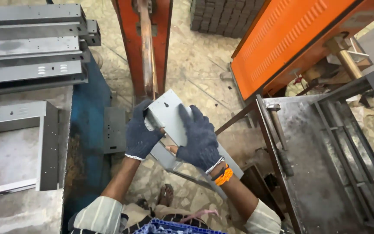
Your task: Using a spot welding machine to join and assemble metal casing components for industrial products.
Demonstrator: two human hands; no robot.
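Both hands wear dark knitted gloves and grip a grey sheet-metal panel (169, 113) with bent edges and a keyhole slot near its top. My left hand (141, 132) clasps its left edge, fingers wrapped around the fold. My right hand (200, 136) lies flat over the panel's face, an orange band at the wrist. The panel is tilted, its top end close to a copper-coloured arm (147, 47) of an orange machine (130, 39).
Stacked grey metal channels (31, 43) lie on a blue bench (89, 112) at left, with a grey frame (44, 143) below. At right stands a steel table (308, 164) with a hammer (278, 134), and an orange cabinet (282, 34) behind. Dark blocks (221, 15) stand on the floor.
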